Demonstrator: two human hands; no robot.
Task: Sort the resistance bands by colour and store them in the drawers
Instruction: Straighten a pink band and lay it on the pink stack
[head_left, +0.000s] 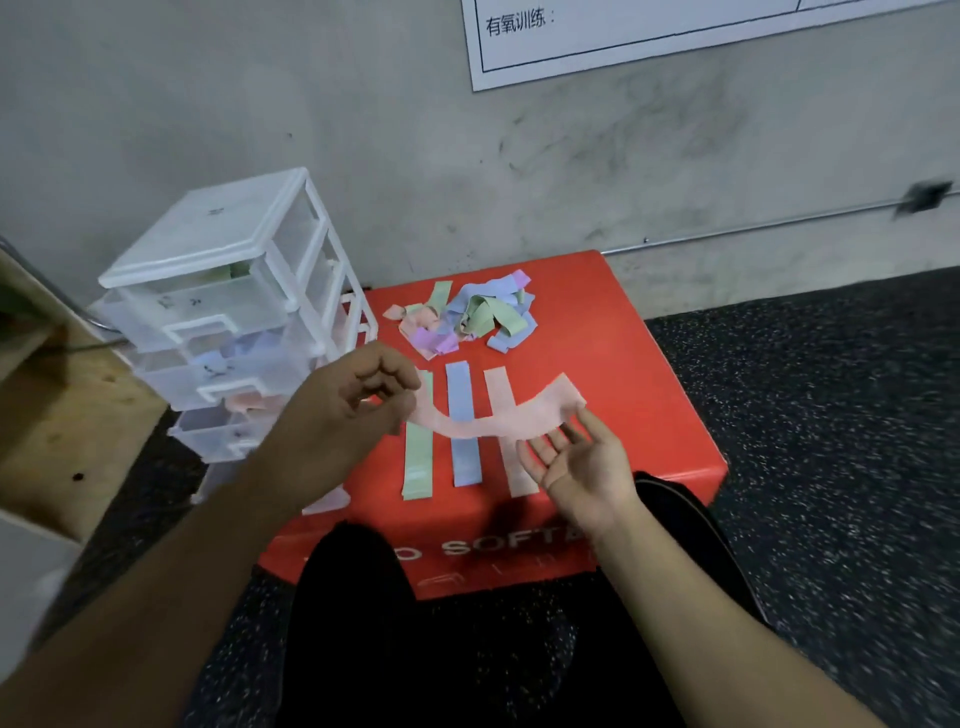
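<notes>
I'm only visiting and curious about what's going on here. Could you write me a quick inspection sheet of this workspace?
Surface: red padded box with white lettering, on a black speckled floor.
Job's things: tangled pile of pastel elastic bands at the far side; green band, blue band and flat pink band lie side by side; clear plastic drawer tower at the left, bands in some drawers.
Clutter: nothing seen.
Hands: left hand pinches one end of the held pink band; right hand open, palm up, below its other end.
Cables: thin metal conduit along the wall.
Surroundings: scuffed grey wall, white printed poster, wooden box at left.
</notes>
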